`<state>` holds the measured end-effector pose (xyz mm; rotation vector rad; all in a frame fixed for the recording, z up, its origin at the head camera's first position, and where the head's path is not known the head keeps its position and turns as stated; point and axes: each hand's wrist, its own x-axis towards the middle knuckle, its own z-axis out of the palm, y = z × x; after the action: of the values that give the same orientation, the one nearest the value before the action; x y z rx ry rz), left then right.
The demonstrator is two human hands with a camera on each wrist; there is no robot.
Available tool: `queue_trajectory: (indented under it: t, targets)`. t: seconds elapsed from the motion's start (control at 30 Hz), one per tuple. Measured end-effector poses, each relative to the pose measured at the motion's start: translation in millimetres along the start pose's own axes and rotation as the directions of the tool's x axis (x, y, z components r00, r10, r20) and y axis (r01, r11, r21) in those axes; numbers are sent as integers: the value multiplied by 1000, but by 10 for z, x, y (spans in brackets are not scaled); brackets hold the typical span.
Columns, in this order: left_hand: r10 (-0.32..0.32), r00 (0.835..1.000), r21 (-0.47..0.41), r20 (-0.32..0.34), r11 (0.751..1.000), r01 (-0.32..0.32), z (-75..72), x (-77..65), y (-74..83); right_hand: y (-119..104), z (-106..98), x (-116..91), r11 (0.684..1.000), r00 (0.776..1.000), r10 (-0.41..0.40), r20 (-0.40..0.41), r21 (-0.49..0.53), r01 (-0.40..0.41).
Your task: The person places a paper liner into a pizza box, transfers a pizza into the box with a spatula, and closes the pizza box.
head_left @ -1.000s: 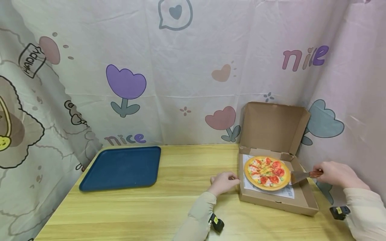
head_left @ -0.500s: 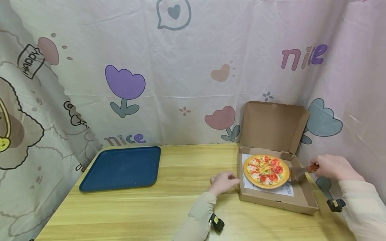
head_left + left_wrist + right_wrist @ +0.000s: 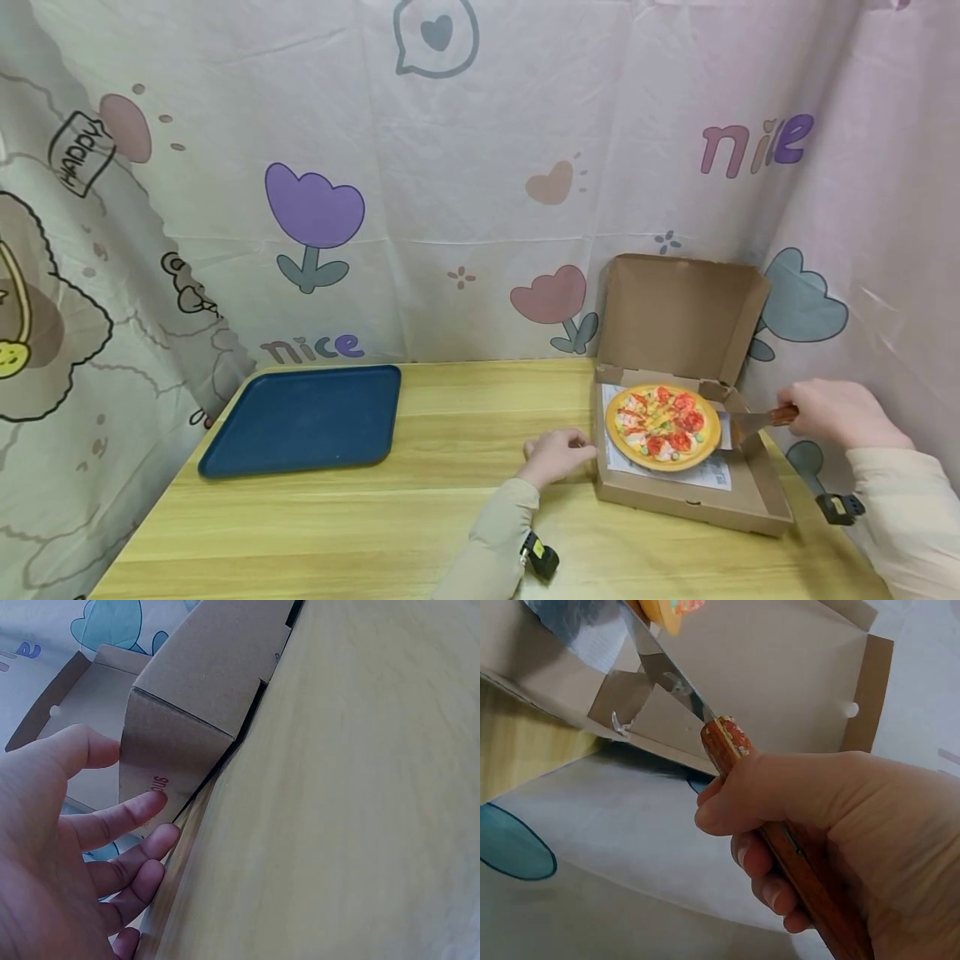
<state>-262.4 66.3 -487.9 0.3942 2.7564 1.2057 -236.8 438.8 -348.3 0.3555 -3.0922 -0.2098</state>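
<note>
In the head view a round pizza (image 3: 663, 427) with red and white toppings lies in an open cardboard box (image 3: 675, 507), over a sheet of printed paper (image 3: 711, 478). My right hand (image 3: 843, 414) grips the brown wooden handle of a pizza server (image 3: 780, 851). Its metal blade reaches over the box's right wall to the pizza's right edge, the tip hidden under the crust. My left hand (image 3: 557, 456) is at the box's left wall, thumb and fingertips right at the cardboard, fingers loosely bent and holding nothing, as the left wrist view shows.
A dark blue rectangular tray (image 3: 303, 421) lies at the left of the wooden table (image 3: 315, 525). The box's raised lid (image 3: 678, 317) stands against a printed curtain (image 3: 465, 167) behind the table.
The pizza server's handle has risen slightly and its blade lies flatter, having gone left and then a little back right. The pizza has shifted slightly left and back. My left hand stays put.
</note>
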Motion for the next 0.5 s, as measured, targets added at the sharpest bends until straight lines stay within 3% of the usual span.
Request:
queue_trajectory:
  t: [0.3,0.5]
  targets:
    - [4,1000,1,-3,1000,-4,9,-4,-18,42,-65,-114,999,999,26,-37,-20,-26]
    - [1,1000,-3,-5,1000,-1,6,-11,-22,53,-135,-177,998,998,59,-21,-7,-59]
